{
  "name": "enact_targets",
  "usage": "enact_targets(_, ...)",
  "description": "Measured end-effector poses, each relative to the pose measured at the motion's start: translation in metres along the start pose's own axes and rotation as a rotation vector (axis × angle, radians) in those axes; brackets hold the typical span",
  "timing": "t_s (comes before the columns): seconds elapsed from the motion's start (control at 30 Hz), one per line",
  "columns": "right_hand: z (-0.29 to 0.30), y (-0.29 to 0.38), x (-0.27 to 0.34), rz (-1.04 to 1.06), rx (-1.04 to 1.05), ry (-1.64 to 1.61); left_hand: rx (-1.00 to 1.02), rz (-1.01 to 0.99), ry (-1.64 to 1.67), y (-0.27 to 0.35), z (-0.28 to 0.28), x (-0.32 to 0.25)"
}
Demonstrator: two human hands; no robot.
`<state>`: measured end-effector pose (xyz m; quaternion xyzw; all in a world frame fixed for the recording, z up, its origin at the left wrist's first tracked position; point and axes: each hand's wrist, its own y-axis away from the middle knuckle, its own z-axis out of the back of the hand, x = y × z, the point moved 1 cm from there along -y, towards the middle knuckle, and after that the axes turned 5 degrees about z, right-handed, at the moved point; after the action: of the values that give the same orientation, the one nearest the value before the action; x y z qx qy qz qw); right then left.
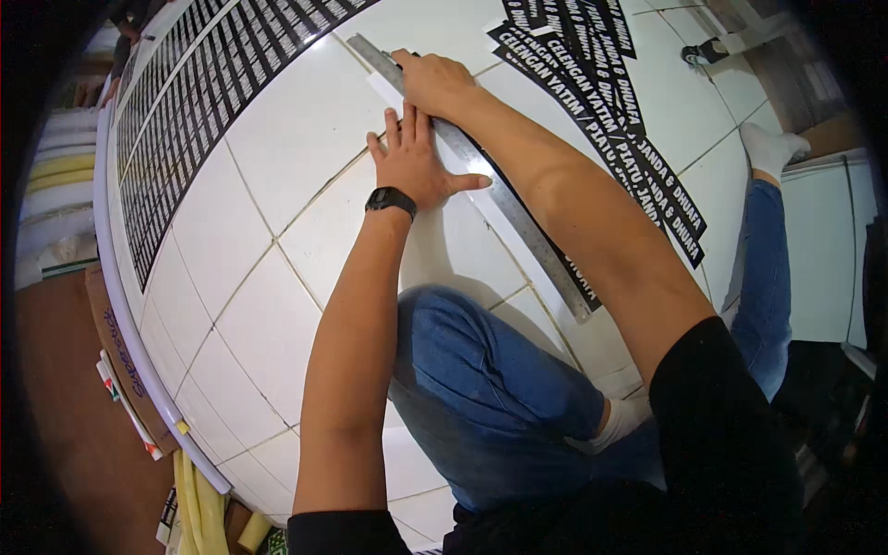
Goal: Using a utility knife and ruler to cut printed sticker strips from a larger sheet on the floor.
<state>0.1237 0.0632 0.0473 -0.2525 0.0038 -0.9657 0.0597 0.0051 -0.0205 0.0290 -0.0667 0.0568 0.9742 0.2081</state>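
Observation:
A long steel ruler (513,194) lies slantwise on the white tiled floor, over a black strip with white lettering (584,283). A narrow white margin (485,208) shows along the ruler's left side. My left hand (420,159), with a black digital watch (390,200) on the wrist, presses flat with spread fingers, the thumb across the ruler. Beyond it my right hand (437,83) is curled at the ruler's far part, around a small dark tool (415,54) that is mostly hidden. My right forearm covers part of the strip.
Loose black lettered strips (590,104) overlap at the upper right. A large printed sheet (236,90) curves across the upper left, near another person's hand (130,31). Rolls (59,166), a pale long tube (114,277) and a cardboard box (128,354) line the left. A jeans-clad leg (763,277) extends at right.

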Motion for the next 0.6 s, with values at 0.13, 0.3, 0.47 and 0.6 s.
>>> enact_targets(0.13, -0.002, 0.009, 0.003, 0.034, 0.032, 0.053, 0.05, 0.016, -0.005, 0.0, 0.0, 0.001)
enact_targets(0.3, 0.003, 0.033, 0.002, 0.036, 0.103, 0.048, 0.051, 0.019, -0.031, -0.001, -0.003, 0.004)
enact_targets(0.47, 0.005, 0.066, -0.001, 0.009, 0.122, 0.115, 0.042, 0.032, -0.019, -0.003, -0.004, 0.0)
enact_targets(0.6, 0.008, 0.096, -0.004, 0.004, 0.155, 0.131, 0.096, 0.056, -0.104, -0.004, -0.002, 0.0)
